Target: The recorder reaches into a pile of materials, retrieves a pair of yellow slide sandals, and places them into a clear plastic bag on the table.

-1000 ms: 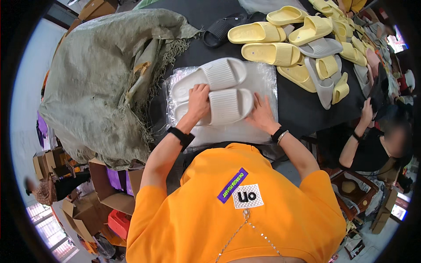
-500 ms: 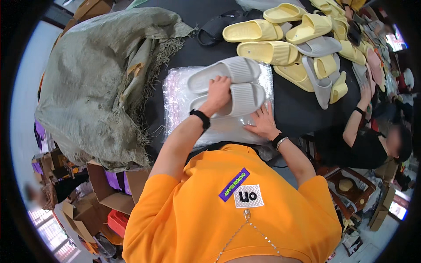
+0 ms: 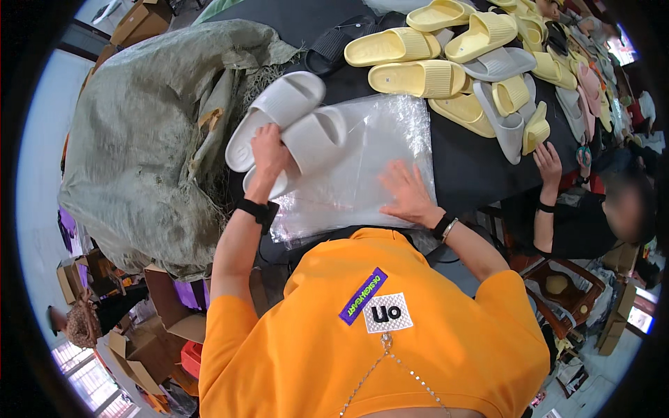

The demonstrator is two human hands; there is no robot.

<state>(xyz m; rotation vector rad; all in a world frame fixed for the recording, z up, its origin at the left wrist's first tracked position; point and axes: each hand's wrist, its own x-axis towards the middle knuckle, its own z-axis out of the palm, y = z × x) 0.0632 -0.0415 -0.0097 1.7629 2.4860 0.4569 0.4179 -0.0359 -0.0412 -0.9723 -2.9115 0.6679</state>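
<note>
My left hand (image 3: 270, 155) grips a pair of light grey slide slippers (image 3: 284, 106) by their inner edges, side by side and tilted. They lie over the left side of a stack of clear plastic bags (image 3: 362, 139) on the dark table. Over the right side of the stack is my right hand (image 3: 408, 196), fingers spread and slightly blurred, holding nothing. I cannot tell whether it touches the plastic.
A bulky grey-green woven sack (image 3: 146, 132) fills the left. Yellow slides (image 3: 418, 80), more grey slides (image 3: 500, 125) and a black slipper (image 3: 338, 45) lie at the back. A co-worker's hand (image 3: 548, 164) is at the right; cardboard boxes (image 3: 174, 306) stand lower left.
My left hand has carried the grey slippers leftward off the middle of the plastic stack, turning them. My right hand has shifted slightly left. The co-worker's hand has moved nearer.
</note>
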